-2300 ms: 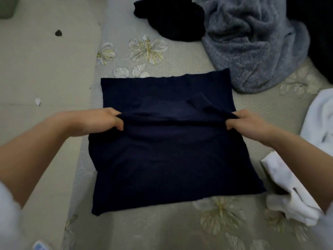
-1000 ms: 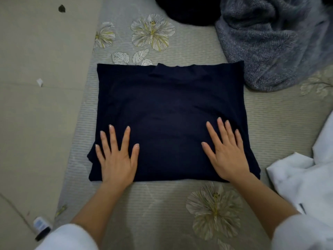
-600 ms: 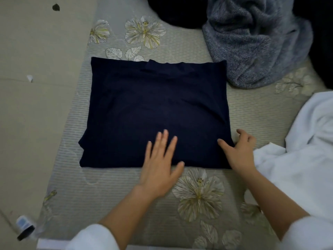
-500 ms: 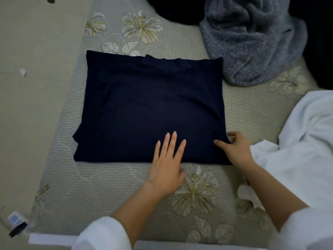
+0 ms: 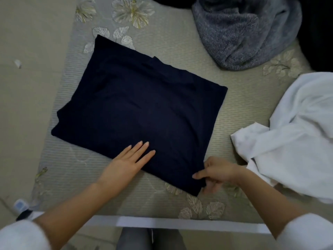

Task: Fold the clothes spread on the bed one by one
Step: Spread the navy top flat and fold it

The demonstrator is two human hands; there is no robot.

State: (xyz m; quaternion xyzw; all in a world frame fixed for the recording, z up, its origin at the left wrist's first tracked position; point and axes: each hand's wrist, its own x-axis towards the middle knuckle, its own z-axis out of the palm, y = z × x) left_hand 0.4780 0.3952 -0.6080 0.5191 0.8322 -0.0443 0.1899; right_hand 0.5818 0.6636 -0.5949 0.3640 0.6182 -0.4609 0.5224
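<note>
A dark navy garment (image 5: 140,109), folded into a flat rectangle, lies on the grey floral bed cover (image 5: 239,109), skewed with its right end nearer me. My left hand (image 5: 126,165) rests flat with straight fingers on the garment's near edge. My right hand (image 5: 214,173) pinches the garment's near right corner, fingers curled around and under the cloth. A crumpled white garment (image 5: 292,141) lies at the right. A heaped grey knit garment (image 5: 246,31) sits at the far right.
Black clothing (image 5: 171,1) lies at the far edge, and a dark mass (image 5: 320,33) fills the top right. The bed's left edge drops to a beige floor (image 5: 27,87). A small bottle (image 5: 20,206) lies on the floor near the left corner.
The garment has turned on the bed, its right end now nearer me. My right hand has moved from beside the edge to pinching the corner. My left hand stays flat on the near edge.
</note>
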